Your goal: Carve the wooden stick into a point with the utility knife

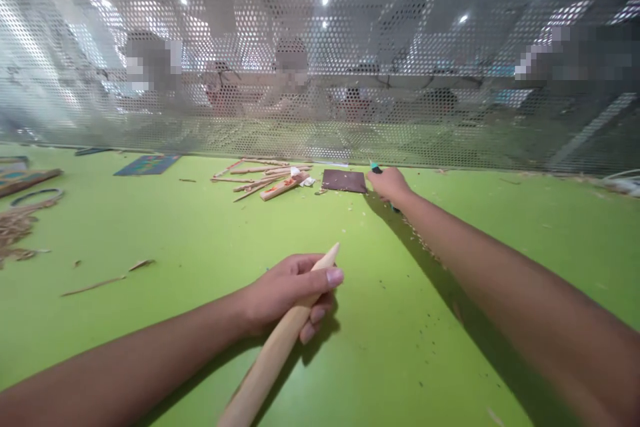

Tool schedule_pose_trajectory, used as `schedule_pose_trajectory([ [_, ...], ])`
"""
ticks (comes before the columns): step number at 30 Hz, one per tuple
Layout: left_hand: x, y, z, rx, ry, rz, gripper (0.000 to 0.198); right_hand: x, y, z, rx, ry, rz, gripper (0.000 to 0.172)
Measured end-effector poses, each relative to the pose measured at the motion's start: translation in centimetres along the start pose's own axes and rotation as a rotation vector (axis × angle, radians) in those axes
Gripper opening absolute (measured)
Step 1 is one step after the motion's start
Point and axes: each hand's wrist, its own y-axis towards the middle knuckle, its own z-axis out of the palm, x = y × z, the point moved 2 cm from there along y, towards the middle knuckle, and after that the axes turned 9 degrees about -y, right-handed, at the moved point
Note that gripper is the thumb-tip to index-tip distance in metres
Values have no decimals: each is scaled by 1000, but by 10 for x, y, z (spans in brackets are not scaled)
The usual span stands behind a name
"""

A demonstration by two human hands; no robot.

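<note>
My left hand (295,290) is wrapped round a pale, peeled wooden stick (280,347), its thumb along the top. The stick's pointed tip extends past the fingers, and its thick end runs out of the bottom of the view. Farther off, my right hand (390,185) is closed on a small tool with green and black parts (376,168), mostly hidden by the fingers. Just left of that hand, a dark brown rectangular sheet (344,181) lies on the table with light shavings on it.
On the green table (200,233), several thin sticks (255,181) lie beside a carved wood piece (284,185). Wood shavings (15,230) and a ring (37,197) are at far left, near a patterned card (147,165). A perforated screen (310,107) rises behind, people beyond.
</note>
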Motion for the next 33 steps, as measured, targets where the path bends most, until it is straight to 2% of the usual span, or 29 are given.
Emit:
schedule_pose_trajectory([
  [3,-1,-1,1,0,10,7,48,7,-28,-6,89,-84,-52,37],
  [5,-1,-1,0,8,14,5,48,9,-56,-13,155,-127,-110,38],
  [7,-1,0,-1,12,10,1,48,8,-92,-23,231,-165,-187,30],
  [12,2,2,-2,17,-18,-1,49,0,-184,-48,348,-157,-453,47],
  [14,3,1,0,19,-28,-2,49,-4,-206,-55,352,-213,-580,42],
  [16,3,1,1,9,-40,-4,49,-8,-218,-59,363,-317,-684,38],
  [21,2,-1,6,-37,-67,8,52,-8,-222,-61,397,-365,-860,33],
  [26,3,1,7,-38,-44,20,50,-4,-229,-56,582,-425,-865,34],
  [29,4,2,6,-36,-22,40,47,-3,-231,-53,605,-415,-866,34],
  [33,2,2,5,-49,61,42,47,-5,-231,-50,574,-413,-866,35],
])
